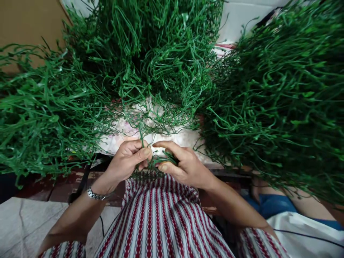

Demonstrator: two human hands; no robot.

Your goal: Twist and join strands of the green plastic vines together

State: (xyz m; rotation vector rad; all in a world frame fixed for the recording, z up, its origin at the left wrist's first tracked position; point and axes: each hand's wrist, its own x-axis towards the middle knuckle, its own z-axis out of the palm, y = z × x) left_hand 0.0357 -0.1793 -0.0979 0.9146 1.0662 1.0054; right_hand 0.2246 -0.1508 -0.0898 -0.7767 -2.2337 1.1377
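Note:
My left hand [133, 156] is closed, its thumb and fingertips pinching a thin green plastic plant stem [141, 133] that sticks up above the fist. Close beside it, my right hand [180, 162] holds a few more green stems [170, 157] in its curled fingers. Its index finger reaches out towards the left fingertips, and its thumb lies apart below. Loose stems [153, 123] lie scattered over a pale patterned cloth [110, 143] just beyond both hands. Part of what the right palm holds is hidden.
Large tangled heaps of green stems rise on the left [45, 118], at the back [161, 46] and on the right [279, 104]. A brown board [29, 25] stands at the back left. At the lower right, part of another person's leg in blue clothing [276, 204] shows.

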